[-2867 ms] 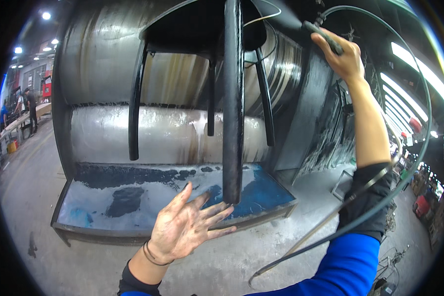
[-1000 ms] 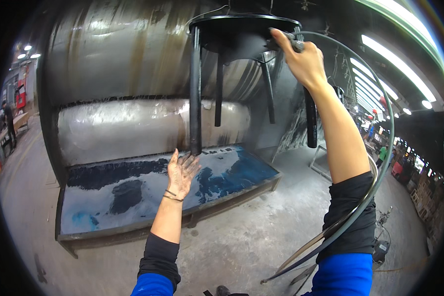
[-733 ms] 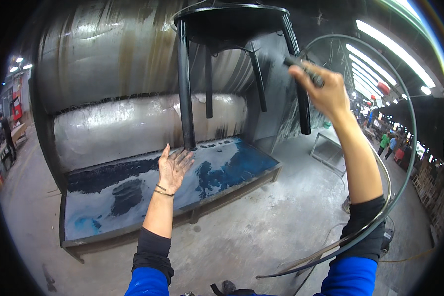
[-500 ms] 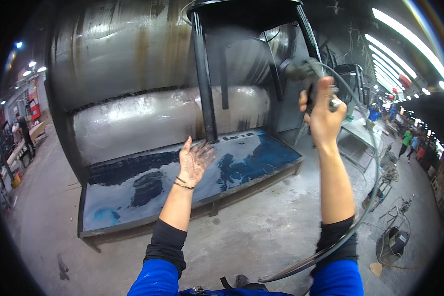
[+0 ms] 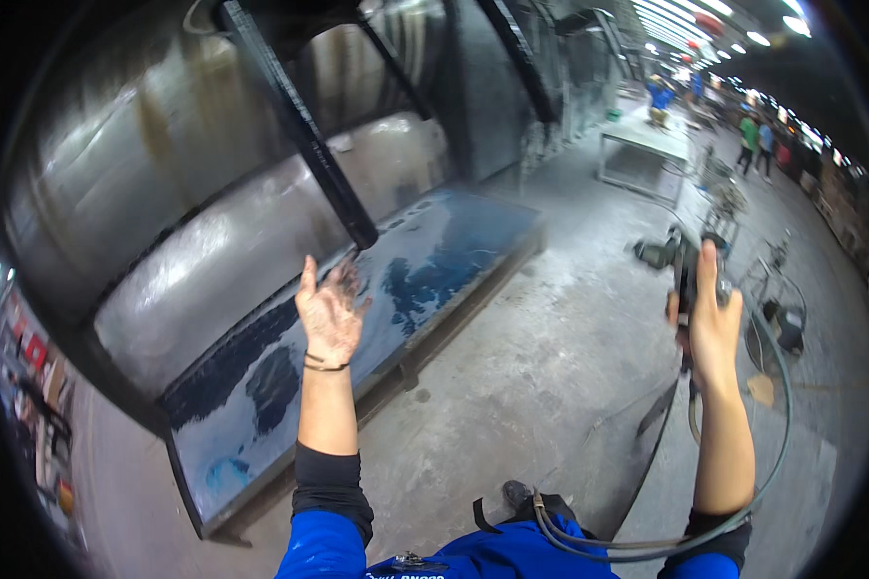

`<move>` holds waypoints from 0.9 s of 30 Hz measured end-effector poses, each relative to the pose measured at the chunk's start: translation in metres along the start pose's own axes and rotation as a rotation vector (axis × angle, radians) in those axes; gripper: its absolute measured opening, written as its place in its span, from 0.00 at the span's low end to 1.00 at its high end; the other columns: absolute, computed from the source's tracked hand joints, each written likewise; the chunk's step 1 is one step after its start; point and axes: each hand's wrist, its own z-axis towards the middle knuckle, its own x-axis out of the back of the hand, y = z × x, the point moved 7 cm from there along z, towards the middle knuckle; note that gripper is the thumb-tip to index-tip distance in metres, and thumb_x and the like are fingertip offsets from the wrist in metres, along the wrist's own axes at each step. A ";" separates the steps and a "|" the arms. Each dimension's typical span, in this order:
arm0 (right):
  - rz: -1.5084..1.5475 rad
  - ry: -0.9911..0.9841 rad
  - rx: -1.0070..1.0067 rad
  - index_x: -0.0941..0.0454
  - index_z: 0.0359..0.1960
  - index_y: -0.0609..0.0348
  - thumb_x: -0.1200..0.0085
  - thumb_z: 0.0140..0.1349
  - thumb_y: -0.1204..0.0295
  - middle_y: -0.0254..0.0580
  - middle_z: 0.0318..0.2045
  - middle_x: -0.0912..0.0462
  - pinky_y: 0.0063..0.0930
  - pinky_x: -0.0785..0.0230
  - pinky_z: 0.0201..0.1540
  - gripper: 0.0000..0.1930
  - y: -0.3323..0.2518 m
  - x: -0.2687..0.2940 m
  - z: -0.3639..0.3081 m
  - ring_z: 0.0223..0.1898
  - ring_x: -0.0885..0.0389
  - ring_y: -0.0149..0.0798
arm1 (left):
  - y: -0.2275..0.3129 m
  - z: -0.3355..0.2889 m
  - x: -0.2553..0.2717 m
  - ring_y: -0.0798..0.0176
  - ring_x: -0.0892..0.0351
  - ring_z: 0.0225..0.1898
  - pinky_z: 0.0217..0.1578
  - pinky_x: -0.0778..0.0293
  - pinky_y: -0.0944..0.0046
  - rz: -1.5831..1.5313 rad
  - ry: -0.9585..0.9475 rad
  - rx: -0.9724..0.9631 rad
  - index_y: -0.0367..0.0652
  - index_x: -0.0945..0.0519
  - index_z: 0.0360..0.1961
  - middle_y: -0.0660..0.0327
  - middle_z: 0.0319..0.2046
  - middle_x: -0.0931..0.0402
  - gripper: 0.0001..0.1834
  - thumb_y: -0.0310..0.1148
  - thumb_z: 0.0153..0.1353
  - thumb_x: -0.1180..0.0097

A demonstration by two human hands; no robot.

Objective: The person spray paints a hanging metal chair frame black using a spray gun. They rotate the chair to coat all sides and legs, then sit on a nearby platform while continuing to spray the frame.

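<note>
My right hand point(image 5: 713, 323) is wrapped round a spray gun point(image 5: 684, 270), held out at the right over the floor, away from the black frame. A grey-green hose point(image 5: 780, 405) loops from beside that hand down past my forearm to my waist. Palm up and fingers apart, my left hand point(image 5: 332, 314) is smudged with dark marks and appears to hold nothing. Its fingertips are close to the lower end of a black leg point(image 5: 309, 145) of the frame; whether they touch it I cannot tell. The frame's upper part runs out of view.
Behind the frame stands a metal booth wall point(image 5: 251, 227) with streaks. Below it lies a long shallow trough point(image 5: 396, 372) with blue and dark liquid. A pale table point(image 5: 647, 135) is farther back, with people point(image 5: 748, 135) beyond. A dark bucket point(image 5: 780, 328) stands at the right.
The view has swung right and the frame now appears farther left. My right hand has lowered the spray gun away from the frame. My left hand stays open, nearer the leg's end.
</note>
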 end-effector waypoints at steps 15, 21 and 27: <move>0.911 -0.288 0.387 0.25 0.38 0.64 0.52 0.67 0.29 0.38 0.22 0.23 0.16 0.45 0.14 0.40 -0.175 -0.168 0.100 0.21 0.25 0.27 | -0.074 0.050 -0.107 0.40 0.37 0.73 0.71 0.40 0.40 -0.394 -0.217 0.134 0.29 0.29 0.67 0.47 0.67 0.29 0.46 0.66 0.71 0.55; 0.584 -0.442 0.178 0.26 0.39 0.60 0.60 0.76 0.37 0.36 0.17 0.27 0.16 0.49 0.13 0.33 -0.028 -0.112 0.086 0.16 0.31 0.23 | -0.074 0.099 -0.070 0.40 0.34 0.70 0.69 0.38 0.38 -0.206 -0.023 -0.002 0.33 0.29 0.66 0.47 0.63 0.26 0.38 0.58 0.73 0.52; -0.238 -0.804 0.533 0.13 0.36 0.63 0.39 0.67 0.44 0.46 0.24 0.14 0.29 0.27 0.27 0.28 0.021 -0.092 0.100 0.23 0.16 0.38 | -0.042 0.061 0.007 0.53 0.35 0.69 0.70 0.44 0.48 -0.119 0.712 -0.798 0.45 0.29 0.66 0.57 0.59 0.28 0.32 0.55 0.70 0.45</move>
